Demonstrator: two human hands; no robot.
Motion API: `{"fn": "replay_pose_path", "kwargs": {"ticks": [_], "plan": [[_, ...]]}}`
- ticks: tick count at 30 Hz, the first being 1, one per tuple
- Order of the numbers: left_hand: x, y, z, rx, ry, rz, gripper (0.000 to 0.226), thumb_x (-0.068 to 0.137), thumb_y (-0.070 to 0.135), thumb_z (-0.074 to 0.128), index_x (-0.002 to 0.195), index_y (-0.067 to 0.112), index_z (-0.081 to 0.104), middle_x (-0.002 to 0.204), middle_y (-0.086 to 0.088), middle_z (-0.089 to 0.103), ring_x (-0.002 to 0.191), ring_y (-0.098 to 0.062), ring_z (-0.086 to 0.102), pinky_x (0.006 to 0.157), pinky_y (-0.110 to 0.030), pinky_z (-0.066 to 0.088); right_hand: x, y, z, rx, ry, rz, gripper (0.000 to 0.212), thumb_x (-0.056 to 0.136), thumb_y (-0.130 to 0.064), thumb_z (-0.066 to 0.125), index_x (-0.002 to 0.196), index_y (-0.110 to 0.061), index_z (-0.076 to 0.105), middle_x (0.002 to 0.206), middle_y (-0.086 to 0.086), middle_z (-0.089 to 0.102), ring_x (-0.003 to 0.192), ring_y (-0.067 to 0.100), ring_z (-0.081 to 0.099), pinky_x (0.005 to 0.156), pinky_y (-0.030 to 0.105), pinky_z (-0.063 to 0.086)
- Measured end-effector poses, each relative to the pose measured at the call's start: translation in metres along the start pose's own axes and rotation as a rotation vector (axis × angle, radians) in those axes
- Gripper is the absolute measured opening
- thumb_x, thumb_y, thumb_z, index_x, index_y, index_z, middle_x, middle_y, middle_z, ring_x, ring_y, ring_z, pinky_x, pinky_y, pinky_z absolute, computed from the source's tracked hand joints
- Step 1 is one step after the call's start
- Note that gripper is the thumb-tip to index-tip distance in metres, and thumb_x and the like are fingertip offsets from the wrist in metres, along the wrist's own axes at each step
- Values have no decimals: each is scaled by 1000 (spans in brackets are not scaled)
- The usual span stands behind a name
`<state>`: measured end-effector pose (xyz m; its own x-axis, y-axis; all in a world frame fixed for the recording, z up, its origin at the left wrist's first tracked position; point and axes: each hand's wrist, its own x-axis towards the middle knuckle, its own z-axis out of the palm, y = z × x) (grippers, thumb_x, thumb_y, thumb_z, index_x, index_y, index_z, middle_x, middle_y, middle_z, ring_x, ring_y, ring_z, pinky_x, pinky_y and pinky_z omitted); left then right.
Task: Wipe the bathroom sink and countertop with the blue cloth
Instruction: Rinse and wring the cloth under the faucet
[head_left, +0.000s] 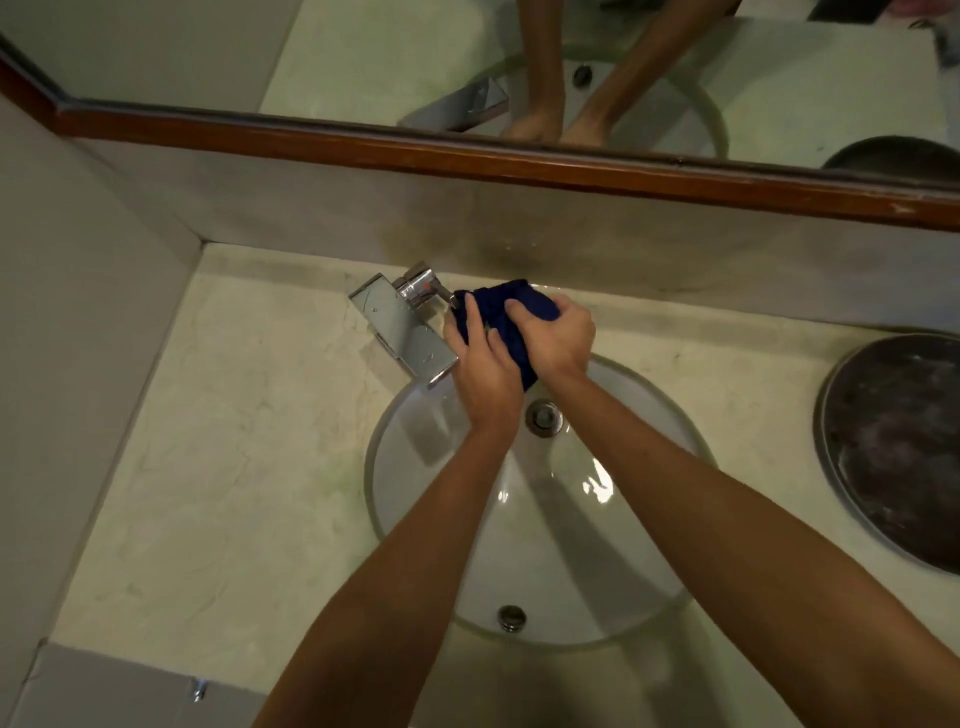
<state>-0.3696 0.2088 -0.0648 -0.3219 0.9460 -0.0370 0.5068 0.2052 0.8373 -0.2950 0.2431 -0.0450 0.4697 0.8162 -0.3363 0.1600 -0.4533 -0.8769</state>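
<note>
A dark blue cloth (511, 319) is bunched between both hands above the far rim of the clear glass sink (400, 467). My left hand (485, 371) grips its left side, fingers curled round the fabric. My right hand (553, 338) grips the right side, thumb over the top. Both hands sit just right of the chrome tap (402, 332), whose lever touches the cloth. The sink's drain (544, 415) shows below my wrists. Pale marble countertop (249, 441) surrounds the bowl.
A dark round metal dish (893, 447) lies on the counter at the right. A wood-framed mirror (467, 161) runs along the back wall and reflects my arms. A wall closes the counter's left side. An overflow fitting (511, 617) sits at the sink's near rim.
</note>
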Motion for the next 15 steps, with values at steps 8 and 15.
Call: {"fn": "replay_pose_path", "kwargs": {"ticks": [8,15], "plan": [[57,-6,18,32,58,-74,40,104,30,52,144,25,53,145,-5,49,122,-17,51,100,-11,38,34,-6,48,-317,86,-169,26,85,-38,68,101,-20,77,87,8,73,81,30,67,63,28,42],[40,5,48,285,109,139,30,102,38,56,127,24,65,113,7,61,104,-7,59,99,-38,48,47,10,7,-328,104,-218,28,82,-37,66,98,-19,79,81,6,75,71,25,68,58,32,53]]}}
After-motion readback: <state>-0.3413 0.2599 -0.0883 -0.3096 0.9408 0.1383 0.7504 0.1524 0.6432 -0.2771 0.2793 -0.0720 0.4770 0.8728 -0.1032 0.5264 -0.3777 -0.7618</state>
